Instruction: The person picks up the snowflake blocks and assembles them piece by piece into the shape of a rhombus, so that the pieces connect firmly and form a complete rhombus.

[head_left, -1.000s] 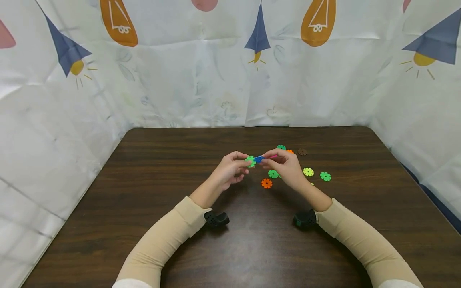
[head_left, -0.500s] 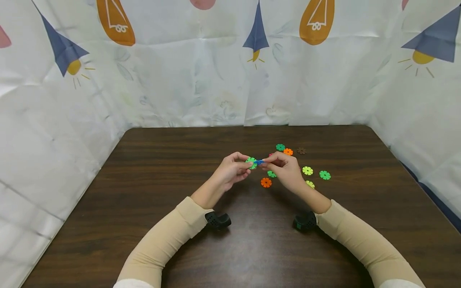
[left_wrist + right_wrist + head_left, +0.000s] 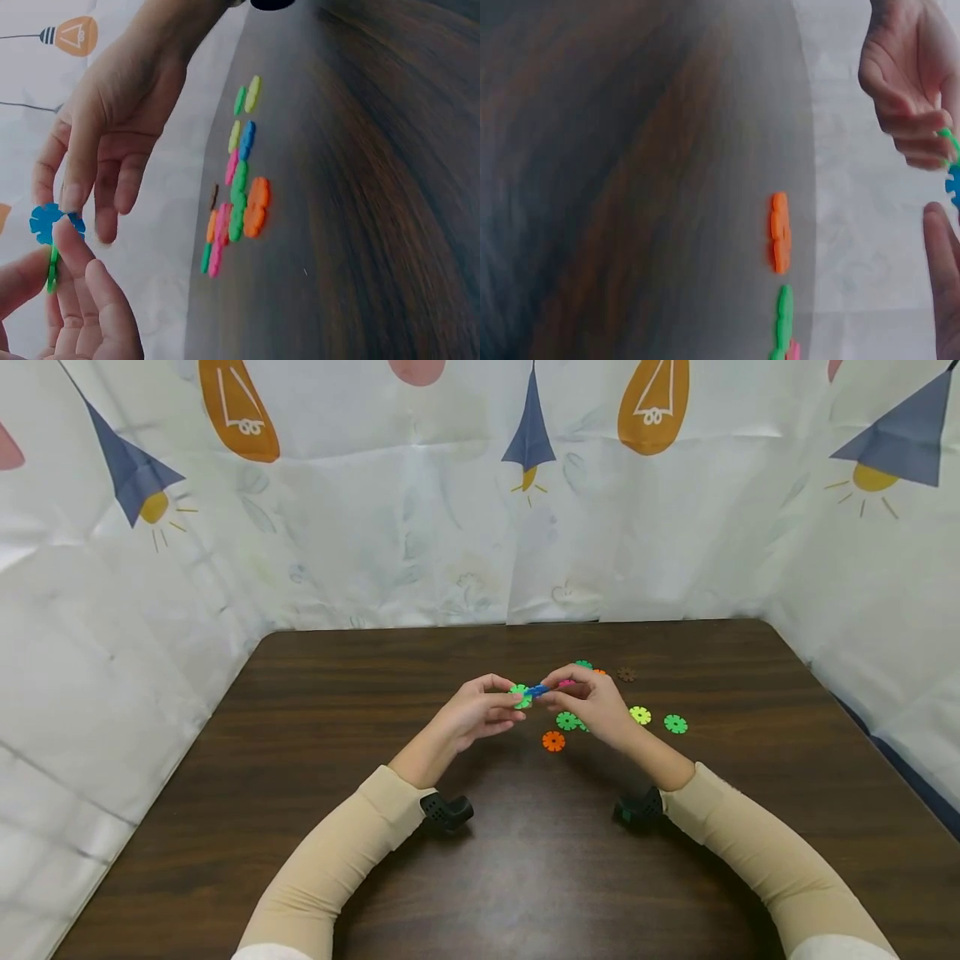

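Above the table, my left hand [image 3: 480,714] pinches a light green notched disc [image 3: 519,697] between thumb and fingers. From the other side, my right hand [image 3: 596,706] pinches a blue notched disc [image 3: 537,691] at its edge. The two discs meet at their rims, set at an angle to each other. In the left wrist view the blue disc [image 3: 45,223] faces the camera, and the green disc [image 3: 52,271] stands edge-on below it. The right wrist view catches both only at its right border, the green disc [image 3: 946,139] above the blue disc [image 3: 953,184].
Several loose notched discs lie on the dark wooden table [image 3: 337,735] under and beyond the right hand. Among them are an orange disc [image 3: 553,742], a yellow disc [image 3: 640,715], a green disc [image 3: 676,724] and a brown disc [image 3: 626,674]. A patterned white curtain [image 3: 420,543] stands behind.
The right hand dipped slightly, then rose again, and the blue disc's tilt changed with it. Both hands keep their hold, and the view has shifted a little.
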`<state>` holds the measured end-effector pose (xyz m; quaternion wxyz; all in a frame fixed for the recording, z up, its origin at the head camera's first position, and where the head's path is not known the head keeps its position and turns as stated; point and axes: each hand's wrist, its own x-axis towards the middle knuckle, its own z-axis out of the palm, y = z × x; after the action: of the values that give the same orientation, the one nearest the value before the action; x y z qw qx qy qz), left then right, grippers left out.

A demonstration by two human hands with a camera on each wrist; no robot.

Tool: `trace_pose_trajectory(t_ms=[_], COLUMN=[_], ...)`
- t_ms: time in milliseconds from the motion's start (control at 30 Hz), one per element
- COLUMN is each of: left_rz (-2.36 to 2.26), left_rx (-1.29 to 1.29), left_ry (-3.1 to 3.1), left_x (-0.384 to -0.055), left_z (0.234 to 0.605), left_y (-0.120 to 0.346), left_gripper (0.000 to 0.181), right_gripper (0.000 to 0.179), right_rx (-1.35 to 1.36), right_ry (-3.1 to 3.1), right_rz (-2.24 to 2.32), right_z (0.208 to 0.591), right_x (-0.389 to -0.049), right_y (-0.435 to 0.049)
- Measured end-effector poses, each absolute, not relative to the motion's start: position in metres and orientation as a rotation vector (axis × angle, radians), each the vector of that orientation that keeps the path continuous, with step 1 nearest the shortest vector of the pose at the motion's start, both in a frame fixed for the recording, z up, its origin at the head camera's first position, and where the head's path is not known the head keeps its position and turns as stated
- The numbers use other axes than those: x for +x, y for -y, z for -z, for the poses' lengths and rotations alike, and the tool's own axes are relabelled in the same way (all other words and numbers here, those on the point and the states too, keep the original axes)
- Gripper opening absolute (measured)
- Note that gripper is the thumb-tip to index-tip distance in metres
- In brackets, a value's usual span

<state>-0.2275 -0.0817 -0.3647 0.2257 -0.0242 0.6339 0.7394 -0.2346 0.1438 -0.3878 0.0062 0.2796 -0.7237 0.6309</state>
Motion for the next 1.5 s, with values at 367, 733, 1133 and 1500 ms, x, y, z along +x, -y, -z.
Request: trace_pose_trajectory(t_ms=[367, 733, 1133, 1500], left_rz=[-2.028, -1.992, -1.983, -1.979], left_rx=[-0.099, -0.091, -0.097, -0.106], left_ry=[-1.786, -1.840, -1.853, -1.857], left_x=[-0.230, -0.231, -0.231, -0.229], left_z=[0.366, 0.373, 0.377, 0.376], left_y=[0.094, 0.097, 0.101, 0.101], left_gripper=[0.012, 0.013, 0.012, 0.012], right_gripper=[0.031, 0.029, 0.027, 0.024], right_rx=[0.875, 1.020, 1.190, 1.211], right_ry=[2.724, 3.014, 3.130, 3.171], right_rz=[-1.624, -1.307, -1.107, -1.069], right_z=[0.384, 0.388, 0.389, 0.389], right_x=[-0.249, -0.256, -0.257, -0.255], right_y=[-0.167, -0.174, -0.168, -0.161])
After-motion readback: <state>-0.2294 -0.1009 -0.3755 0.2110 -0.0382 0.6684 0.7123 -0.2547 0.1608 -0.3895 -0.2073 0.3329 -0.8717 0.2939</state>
